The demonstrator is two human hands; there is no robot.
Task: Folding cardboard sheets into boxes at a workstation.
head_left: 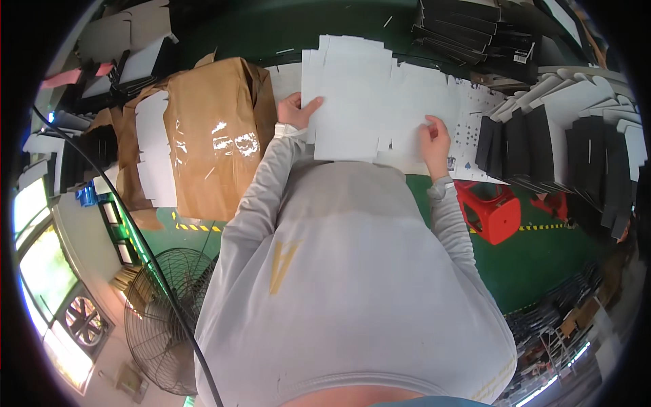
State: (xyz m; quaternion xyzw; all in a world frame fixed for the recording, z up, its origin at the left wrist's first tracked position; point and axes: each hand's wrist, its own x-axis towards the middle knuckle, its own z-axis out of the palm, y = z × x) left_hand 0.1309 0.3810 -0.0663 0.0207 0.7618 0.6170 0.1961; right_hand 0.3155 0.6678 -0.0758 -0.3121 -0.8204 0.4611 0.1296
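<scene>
A flat, white die-cut cardboard blank (352, 98) with notched edges lies in front of me. My left hand (297, 110) grips its left edge, thumb on top and the other fingers partly hidden. Near the lower right part of the blank, my right hand (435, 139) is closed, with thumb and fingers pinched at its edge. Under and beside the blank, to the right, a white sheet printed with small playing-card marks (468, 125) shows.
Left of me stands a large brown paper-wrapped bundle (217, 136). Folded black-and-white cardboard pieces (556, 129) are stacked at the right, with black ones (461, 34) at the back. A red plastic stool (498, 214) and a wire-caged fan (169, 312) are on the floor.
</scene>
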